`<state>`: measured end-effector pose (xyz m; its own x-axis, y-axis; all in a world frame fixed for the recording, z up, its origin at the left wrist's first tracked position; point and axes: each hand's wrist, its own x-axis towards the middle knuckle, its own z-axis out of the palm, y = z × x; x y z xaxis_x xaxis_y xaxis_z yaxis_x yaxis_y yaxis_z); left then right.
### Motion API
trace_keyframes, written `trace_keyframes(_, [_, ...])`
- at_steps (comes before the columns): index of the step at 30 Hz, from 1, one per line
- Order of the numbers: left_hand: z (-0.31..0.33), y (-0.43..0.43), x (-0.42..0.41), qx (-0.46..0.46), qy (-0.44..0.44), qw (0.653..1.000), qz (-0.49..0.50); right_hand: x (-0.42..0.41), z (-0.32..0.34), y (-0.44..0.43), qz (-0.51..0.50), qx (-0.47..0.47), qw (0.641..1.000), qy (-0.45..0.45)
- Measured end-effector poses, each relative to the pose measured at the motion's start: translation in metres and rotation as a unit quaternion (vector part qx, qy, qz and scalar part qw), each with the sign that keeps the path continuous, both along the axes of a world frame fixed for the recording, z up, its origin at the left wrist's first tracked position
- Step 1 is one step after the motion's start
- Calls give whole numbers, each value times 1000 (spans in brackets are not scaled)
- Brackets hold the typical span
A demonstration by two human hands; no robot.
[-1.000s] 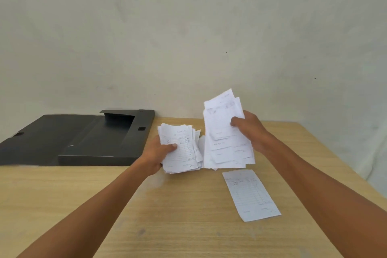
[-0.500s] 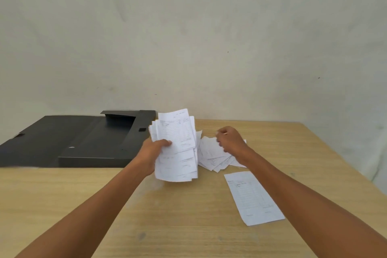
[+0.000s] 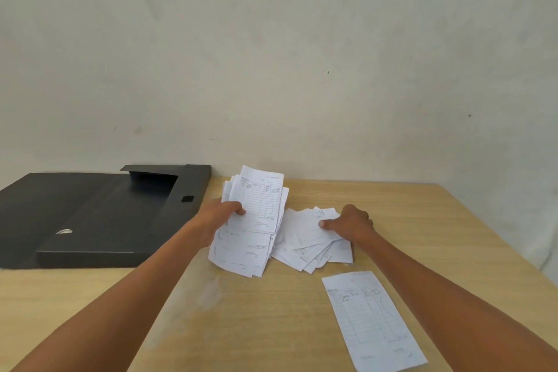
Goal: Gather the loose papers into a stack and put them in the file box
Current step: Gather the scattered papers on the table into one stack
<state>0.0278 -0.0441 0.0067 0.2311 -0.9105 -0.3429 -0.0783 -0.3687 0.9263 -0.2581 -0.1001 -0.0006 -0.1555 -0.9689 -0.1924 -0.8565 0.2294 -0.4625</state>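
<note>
My left hand (image 3: 218,217) grips a thick bundle of white printed slips (image 3: 253,220), held tilted up above the table's middle. Just right of it a fanned pile of slips (image 3: 305,241) lies flat on the wood, and my right hand (image 3: 351,225) rests on its right part with the thumb pressed on the top sheet. One single slip (image 3: 373,320) lies apart, nearer to me on the right. The black file box (image 3: 99,214) lies open and flat at the back left, nothing visible inside it.
The wooden table (image 3: 241,326) stands against a pale wall (image 3: 271,54). Its right edge runs diagonally near my right forearm. The box's open lid (image 3: 39,190) spreads off to the far left.
My right hand laid its sheets down on the table as a fanned pile and now rests on them. My left hand lifted its bundle off the table and tilted it upright.
</note>
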Motion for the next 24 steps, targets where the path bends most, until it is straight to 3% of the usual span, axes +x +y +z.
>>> trace_keyframes(8, [-11, -5, -19, 33, 11, 997, -73, 29, 7, 5, 10, 32, 968, -250])
trace_keyframes(16, [-11, 11, -22, 41, 79, 991, -95, 40, 12, 15, -23, 100, 918, -382])
trace_keyframes(21, [-16, 25, -10, 14, 203, 979, 8, 33, 5, 26, -25, 97, 900, -424])
trace_keyframes(24, [-14, 30, 4, -13, 212, 975, 60, 19, 8, 29, -15, 98, 892, -441])
